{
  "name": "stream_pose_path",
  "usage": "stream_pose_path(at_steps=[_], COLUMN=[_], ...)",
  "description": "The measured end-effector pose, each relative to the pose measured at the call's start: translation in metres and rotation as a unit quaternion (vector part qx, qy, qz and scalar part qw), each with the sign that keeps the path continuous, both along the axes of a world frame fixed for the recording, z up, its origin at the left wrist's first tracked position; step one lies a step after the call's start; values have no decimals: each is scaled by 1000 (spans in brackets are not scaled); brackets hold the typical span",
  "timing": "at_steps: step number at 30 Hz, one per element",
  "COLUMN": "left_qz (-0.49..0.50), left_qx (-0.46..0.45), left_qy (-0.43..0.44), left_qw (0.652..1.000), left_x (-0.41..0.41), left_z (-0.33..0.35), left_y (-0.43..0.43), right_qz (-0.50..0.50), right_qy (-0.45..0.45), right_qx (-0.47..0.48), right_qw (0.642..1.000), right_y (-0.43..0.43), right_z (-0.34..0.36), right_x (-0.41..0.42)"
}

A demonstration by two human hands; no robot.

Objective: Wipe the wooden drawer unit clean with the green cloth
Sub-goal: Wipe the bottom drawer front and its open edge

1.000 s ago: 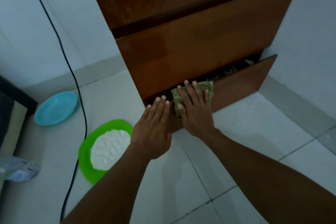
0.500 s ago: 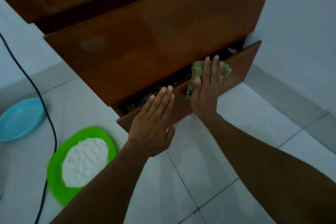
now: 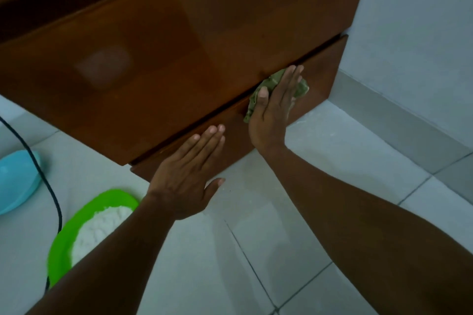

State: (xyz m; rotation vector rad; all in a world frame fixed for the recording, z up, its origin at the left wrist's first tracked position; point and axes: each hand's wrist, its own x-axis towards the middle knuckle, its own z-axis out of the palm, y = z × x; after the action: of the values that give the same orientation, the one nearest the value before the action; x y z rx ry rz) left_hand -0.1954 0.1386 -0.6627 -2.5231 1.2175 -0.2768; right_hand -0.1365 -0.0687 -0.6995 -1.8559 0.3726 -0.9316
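The wooden drawer unit fills the upper part of the view, dark brown and glossy. Its bottom drawer stands only a narrow crack out from the drawer above. My right hand lies flat on that bottom drawer front near its top edge and presses the crumpled green cloth against the wood. My left hand rests flat on the same drawer front further left, fingers together and nothing in it.
On the tiled floor at the left lies a bright green plate heaped with white powder. A light blue dish sits beyond it. A black cable runs down between them. A white wall rises at the right.
The bottom drawer has gone from well open to nearly shut, with both hands pushing on its front. My right hand slid the cloth rightward along the drawer's top edge.
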Motion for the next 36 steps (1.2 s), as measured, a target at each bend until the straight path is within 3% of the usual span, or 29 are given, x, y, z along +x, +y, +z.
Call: stream_pose_path(at_steps=[6, 11, 17, 25, 30, 36], left_qz=[11, 11, 22, 48, 20, 27], left_qx=[-1, -10, -11, 44, 113, 92], left_qy=[17, 18, 3, -17, -21, -8], left_qw=[1000, 1000, 1000, 998, 993, 995], left_x=[1, -5, -22, -42, -39, -38], left_z=[-5, -1, 10, 27, 36, 28], left_y=[-3, 6, 48, 89, 109, 106], right_qz=[-77, -184, -229, -156, -52, 88], right_qy=[19, 41, 61, -28, 14, 65], right_qx=[179, 310, 462, 414, 376, 311], right_qw=[981, 932, 855, 896, 925, 944], right_y=[14, 16, 30, 129, 190, 208], right_z=[-10, -11, -1, 14, -1, -34], right_x=[8, -1, -17, -88, -90, -81])
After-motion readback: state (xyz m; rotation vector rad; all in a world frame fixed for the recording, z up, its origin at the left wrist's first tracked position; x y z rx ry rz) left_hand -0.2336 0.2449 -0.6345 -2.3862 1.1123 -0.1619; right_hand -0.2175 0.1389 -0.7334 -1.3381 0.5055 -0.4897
